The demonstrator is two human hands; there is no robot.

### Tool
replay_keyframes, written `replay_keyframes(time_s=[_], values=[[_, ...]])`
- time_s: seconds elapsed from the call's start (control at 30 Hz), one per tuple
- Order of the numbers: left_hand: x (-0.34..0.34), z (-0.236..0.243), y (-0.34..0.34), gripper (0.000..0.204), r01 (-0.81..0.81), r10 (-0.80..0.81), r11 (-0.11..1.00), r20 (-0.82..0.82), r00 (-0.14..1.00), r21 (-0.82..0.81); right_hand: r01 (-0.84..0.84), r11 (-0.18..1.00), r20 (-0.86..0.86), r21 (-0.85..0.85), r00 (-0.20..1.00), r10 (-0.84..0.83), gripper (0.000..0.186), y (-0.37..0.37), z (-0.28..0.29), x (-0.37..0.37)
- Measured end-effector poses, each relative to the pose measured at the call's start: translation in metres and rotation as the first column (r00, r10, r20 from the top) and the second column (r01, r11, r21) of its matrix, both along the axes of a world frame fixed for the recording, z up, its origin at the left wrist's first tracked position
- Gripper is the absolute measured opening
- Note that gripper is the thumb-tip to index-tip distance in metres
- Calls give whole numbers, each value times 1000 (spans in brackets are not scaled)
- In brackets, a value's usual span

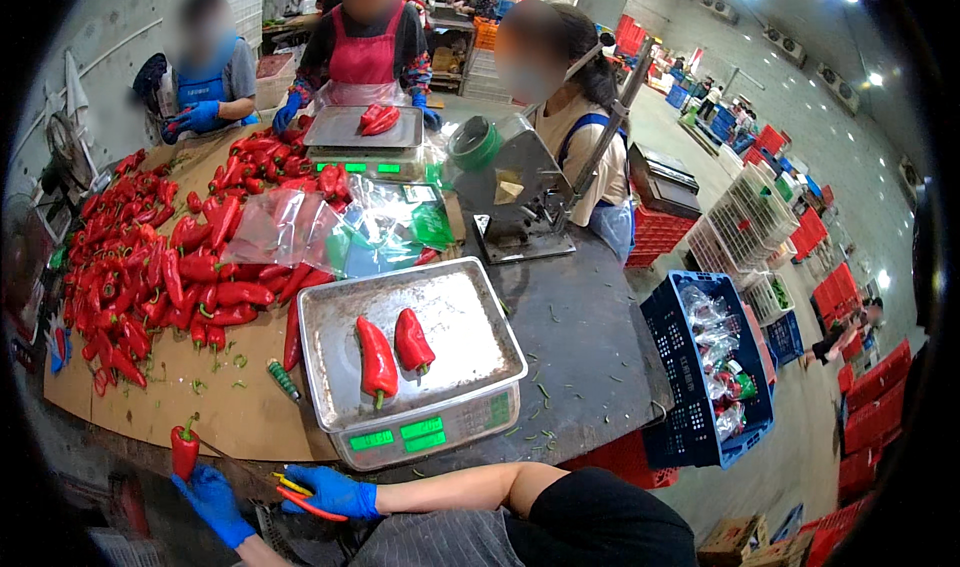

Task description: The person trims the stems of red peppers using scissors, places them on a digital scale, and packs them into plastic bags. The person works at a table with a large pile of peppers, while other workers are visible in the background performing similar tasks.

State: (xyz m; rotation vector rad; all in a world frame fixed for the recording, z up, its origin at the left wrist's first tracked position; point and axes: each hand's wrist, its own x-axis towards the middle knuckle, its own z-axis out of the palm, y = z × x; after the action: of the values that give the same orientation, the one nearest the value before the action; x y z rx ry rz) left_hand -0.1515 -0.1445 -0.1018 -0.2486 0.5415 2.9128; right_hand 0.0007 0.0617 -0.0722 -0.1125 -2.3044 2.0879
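At the table's near left edge, my left hand (217, 507), in a blue glove, is closed around a red pepper (185, 454) whose green stem points up. Beside it, my right hand (338, 492), also blue-gloved, grips snips (318, 508) with red and yellow handles; their blades are hard to make out. Two red peppers (377, 359) lie apart in the metal tray (470, 317) of a digital scale (430, 437) in front of me. A big heap of red peppers (150, 277) spreads over cardboard to the left. A small green cylinder (283, 379) rests beside the scale.
Clear and green plastic bags (385, 232) lie beyond the tray. A second scale (365, 132) holds peppers before a co-worker in a red apron (360, 57). A metal bag-sealing stand (520, 192) is at the far right. A blue crate (665, 367) of packed bags stands right of the table.
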Motion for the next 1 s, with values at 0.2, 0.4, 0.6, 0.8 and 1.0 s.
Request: replay_keyframes(time_s=[0.2, 0.4, 0.6, 0.8, 1.0], values=[[3, -23, -19, 19, 273, -196, 887, -231, 953, 374, -189, 981, -12, 46, 982, 190, 47, 12, 13, 5], [9, 37, 33, 38, -118, 102, 993, -310, 945, -32, -95, 945, 43, 312, 995, 86, 59, 25, 19, 4], [35, 66, 35, 44, -224, 186, 970, -316, 930, -89, -143, 934, 65, 328, 990, 129, 63, 23, 26, -2], [33, 65, 40, 44, -229, 145, 957, -383, 912, -181, -141, 967, 90, 214, 988, 125, 49, 23, 31, -15], [30, 64, 36, 43, -299, 220, 940, -375, 901, -166, -184, 965, 86, 186, 982, 171, 46, 21, 27, -16]])
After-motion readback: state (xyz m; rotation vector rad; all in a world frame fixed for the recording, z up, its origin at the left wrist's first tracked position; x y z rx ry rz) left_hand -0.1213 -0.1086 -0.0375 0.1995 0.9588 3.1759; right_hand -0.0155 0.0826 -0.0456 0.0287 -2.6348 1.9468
